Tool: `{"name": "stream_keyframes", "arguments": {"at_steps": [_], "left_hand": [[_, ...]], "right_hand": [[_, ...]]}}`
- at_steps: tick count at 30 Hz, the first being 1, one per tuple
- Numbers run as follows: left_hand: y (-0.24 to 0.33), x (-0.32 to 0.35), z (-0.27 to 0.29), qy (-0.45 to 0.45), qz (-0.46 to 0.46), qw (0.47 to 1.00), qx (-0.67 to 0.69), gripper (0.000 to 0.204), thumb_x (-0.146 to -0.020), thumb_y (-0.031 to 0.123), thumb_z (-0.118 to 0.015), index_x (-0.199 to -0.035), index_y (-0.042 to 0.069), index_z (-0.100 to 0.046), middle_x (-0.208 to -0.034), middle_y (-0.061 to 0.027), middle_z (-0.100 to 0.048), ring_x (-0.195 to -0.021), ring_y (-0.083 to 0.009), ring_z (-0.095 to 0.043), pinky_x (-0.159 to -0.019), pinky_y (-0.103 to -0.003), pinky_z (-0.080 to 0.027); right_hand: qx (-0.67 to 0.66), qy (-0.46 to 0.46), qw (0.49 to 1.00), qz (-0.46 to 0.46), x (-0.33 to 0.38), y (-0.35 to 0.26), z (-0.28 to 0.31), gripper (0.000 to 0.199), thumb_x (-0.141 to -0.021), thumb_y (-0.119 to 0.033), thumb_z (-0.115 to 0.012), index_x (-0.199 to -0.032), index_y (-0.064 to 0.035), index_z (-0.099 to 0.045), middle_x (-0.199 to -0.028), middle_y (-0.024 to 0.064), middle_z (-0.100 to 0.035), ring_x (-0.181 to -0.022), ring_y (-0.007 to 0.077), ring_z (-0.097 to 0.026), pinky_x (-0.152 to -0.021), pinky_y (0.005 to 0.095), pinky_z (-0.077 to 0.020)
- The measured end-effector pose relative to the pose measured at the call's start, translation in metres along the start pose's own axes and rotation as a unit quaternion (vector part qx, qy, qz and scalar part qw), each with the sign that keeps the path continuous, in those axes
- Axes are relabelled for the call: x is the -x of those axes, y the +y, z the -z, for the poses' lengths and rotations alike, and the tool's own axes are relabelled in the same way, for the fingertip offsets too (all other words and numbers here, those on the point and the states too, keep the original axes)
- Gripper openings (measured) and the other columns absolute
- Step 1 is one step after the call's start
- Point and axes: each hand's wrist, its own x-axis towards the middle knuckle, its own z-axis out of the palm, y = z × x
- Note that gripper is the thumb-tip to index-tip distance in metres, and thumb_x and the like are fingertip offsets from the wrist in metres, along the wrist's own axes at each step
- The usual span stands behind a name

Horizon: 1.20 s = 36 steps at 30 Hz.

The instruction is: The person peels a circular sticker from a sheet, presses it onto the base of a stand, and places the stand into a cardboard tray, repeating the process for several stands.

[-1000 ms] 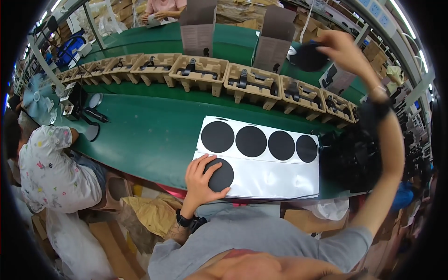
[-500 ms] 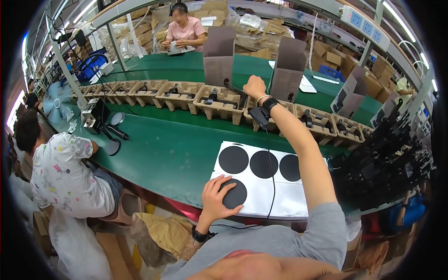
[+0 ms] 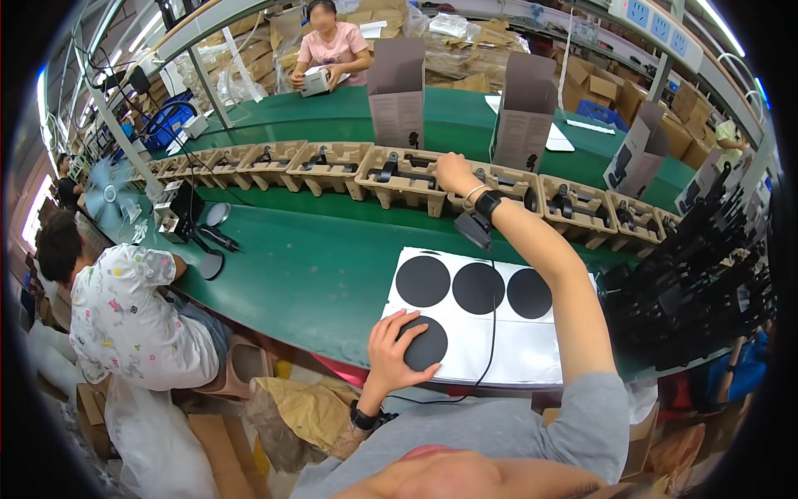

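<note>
My left hand [image 3: 397, 353] lies with fingers spread over the edge of a black round pad [image 3: 426, 344] on a white sheet [image 3: 499, 353]. Three more black round pads [image 3: 479, 289] form a row on the sheet above it. My right hand [image 3: 455, 174] is closed at the rim of a brown molded pulp tray [image 3: 391, 194], on a black rod-shaped part [image 3: 421, 158] lying in that tray. The fingertips are partly hidden. A small black device [image 3: 474, 229] with a cable hangs under my right wrist, next to a black wristband.
Several pulp trays [image 3: 326, 166] with black parts line the green bench [image 3: 291, 249]. Open printed boxes [image 3: 397, 91] stand behind them. Black parts [image 3: 665, 291] are piled at right. One co-worker [image 3: 145, 312] sits at left; another [image 3: 332, 50] across the bench holds a small box.
My right hand has lowered the black rod-shaped part from above the tray into it. My left hand stays on the same pad. The whole view has shifted slightly.
</note>
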Motion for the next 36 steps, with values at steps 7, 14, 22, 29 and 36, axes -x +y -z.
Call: {"name": "stream_keyframes", "arguments": {"at_steps": [7,14,22,29,36], "left_hand": [[-0.008,0.003,0.011,-0.008,0.000,1.000,0.011,0.055,-0.058,0.042,-0.076,-0.101,0.009,-0.068,-0.120,-0.0100,-0.062,-0.118,-0.0333,-0.053,-0.096,-0.046,-0.040],[-0.002,0.005,0.023,-0.011,0.005,1.000,0.019,0.055,-0.058,0.041,-0.075,-0.101,0.008,-0.067,-0.120,-0.0103,-0.061,-0.116,-0.0335,-0.054,-0.095,-0.046,-0.040],[0.031,0.008,0.069,-0.021,-0.006,0.999,0.040,0.056,-0.058,0.038,-0.076,-0.104,0.007,-0.066,-0.121,-0.0108,-0.060,-0.117,-0.0344,-0.053,-0.096,-0.046,-0.040],[0.046,0.024,0.124,-0.034,-0.009,0.996,0.077,0.057,-0.059,0.040,-0.075,-0.105,0.007,-0.066,-0.122,-0.0125,-0.059,-0.115,-0.0360,-0.052,-0.099,-0.047,-0.038],[0.032,0.040,0.200,-0.048,-0.025,0.991,0.126,0.058,-0.058,0.034,-0.075,-0.108,0.007,-0.063,-0.126,-0.0135,-0.057,-0.120,-0.0372,-0.048,-0.102,-0.049,-0.036]], "right_hand": [[0.128,0.005,0.990,0.065,0.043,-0.021,-0.012,0.071,-0.067,-0.059,-0.076,-0.101,0.0029,-0.070,-0.140,0.0267,-0.039,-0.123,0.0395,-0.044,-0.096,0.0494,-0.0466],[0.086,-0.007,0.995,0.057,0.050,-0.016,-0.027,0.072,-0.055,-0.055,-0.085,-0.100,-0.0001,-0.070,-0.141,0.0198,-0.039,-0.130,0.0361,-0.037,-0.099,0.0527,-0.0429],[0.019,-0.134,0.991,-0.015,0.087,-0.009,0.067,0.077,-0.073,-0.063,-0.071,-0.123,-0.0048,-0.064,-0.157,0.0224,-0.015,-0.143,0.0435,-0.015,-0.105,0.0678,-0.0272],[0.056,0.135,0.988,0.042,0.287,-0.064,0.324,0.041,-0.085,-0.026,-0.068,-0.118,-0.0021,-0.061,-0.126,0.0170,-0.057,-0.115,0.0345,-0.054,-0.097,0.0403,-0.0453],[0.309,0.247,0.903,-0.170,0.450,-0.076,0.531,0.014,-0.082,-0.008,-0.060,-0.090,0.0034,-0.059,-0.078,0.0184,-0.064,-0.074,0.0336,-0.064,-0.066,0.0383,-0.0501]]}}
